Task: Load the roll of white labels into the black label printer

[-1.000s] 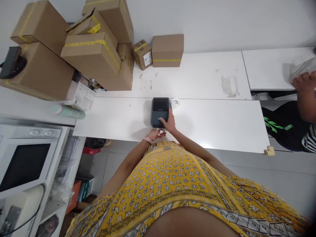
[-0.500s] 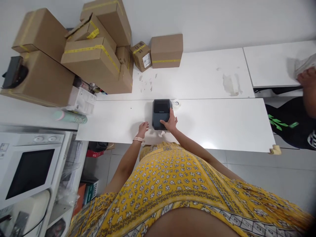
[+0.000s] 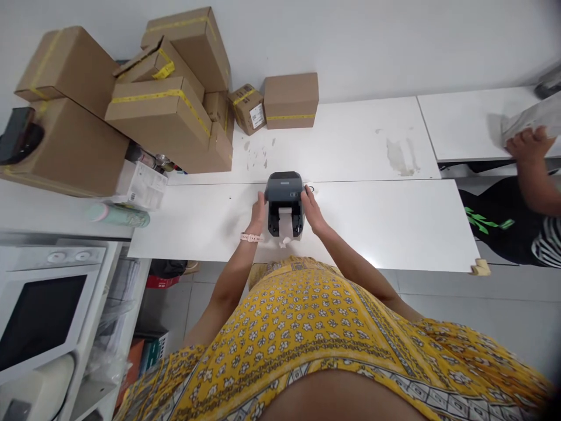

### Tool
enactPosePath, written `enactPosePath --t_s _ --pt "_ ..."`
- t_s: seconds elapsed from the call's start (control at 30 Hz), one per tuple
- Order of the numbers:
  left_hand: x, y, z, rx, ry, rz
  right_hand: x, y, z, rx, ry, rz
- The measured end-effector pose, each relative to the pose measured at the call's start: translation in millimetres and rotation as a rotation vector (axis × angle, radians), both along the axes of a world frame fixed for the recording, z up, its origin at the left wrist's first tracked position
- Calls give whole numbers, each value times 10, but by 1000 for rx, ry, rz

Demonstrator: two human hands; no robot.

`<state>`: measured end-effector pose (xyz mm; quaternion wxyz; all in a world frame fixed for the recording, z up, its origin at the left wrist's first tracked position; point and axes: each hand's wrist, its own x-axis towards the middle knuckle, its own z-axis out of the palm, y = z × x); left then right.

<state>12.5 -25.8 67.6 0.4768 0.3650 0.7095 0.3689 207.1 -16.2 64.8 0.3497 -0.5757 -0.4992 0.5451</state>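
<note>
A dark grey label printer [image 3: 284,190] sits on the white table with its lid raised. The black inside shows, and a strip of pale paper [image 3: 286,225] hangs out toward me with a crumpled end. Against the lid's left side is my left hand [image 3: 258,214], a light pink watch band on its wrist. My right hand [image 3: 312,211] presses on the opposite side with its fingers fairly straight. Between them the hands grip the lid; the fingertips are partly hidden behind it. A small white round item [image 3: 312,188] lies by the right fingertips.
Cardboard boxes [image 3: 158,111] are stacked at the back left, with a smaller box [image 3: 291,100] near the wall. A mint bottle [image 3: 123,215] lies at left above a microwave [image 3: 48,310]. At right, another person's hand [image 3: 531,143] touches a whitish package [image 3: 532,120].
The printer's lid has gone from closed to raised, exposing the paper strip. My left hand has come up to its left side; my right hand has shifted from the top to the right side.
</note>
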Motion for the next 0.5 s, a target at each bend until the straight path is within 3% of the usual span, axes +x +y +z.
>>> enactPosePath --t_s 0.1,0.23,0.4,0.5 --pt "-52 134 -44 65 121 -55 3 362 81 96 -6 -29" --pt "-104 123 -318 -100 355 -141 -34 635 38 194 19 -92" --pt "-77 77 -615 -238 520 -264 -155 540 -103 326 -28 -125" --pt "-38 131 -674 -255 636 -327 -244 438 -240 335 -295 91"
